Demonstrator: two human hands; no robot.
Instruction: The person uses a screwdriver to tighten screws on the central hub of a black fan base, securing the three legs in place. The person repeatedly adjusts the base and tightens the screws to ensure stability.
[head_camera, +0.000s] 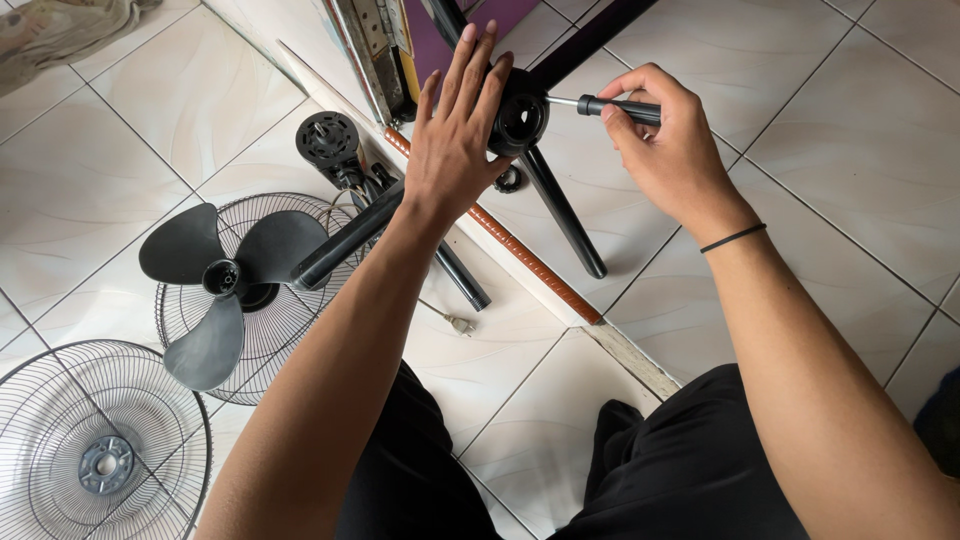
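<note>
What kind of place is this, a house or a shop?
Probably a home floor used as a repair spot. A person sits on white floor tiles, with a fan blade and wire fan guard lying apart, and a screwdriver in the right hand.

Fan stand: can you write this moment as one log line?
left hand: steadies black hub | right hand: holds screwdriver, tip at hub | fan blade: on floor

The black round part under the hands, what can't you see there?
Head view:
- Screwdriver tip: hidden inside the black hub, so no screw shows.
- Hub's left side: covered by the left hand.
- Screwdriver handle end: wrapped by the right hand.
- Hub's upper legs: cut off by the top edge.
</note>
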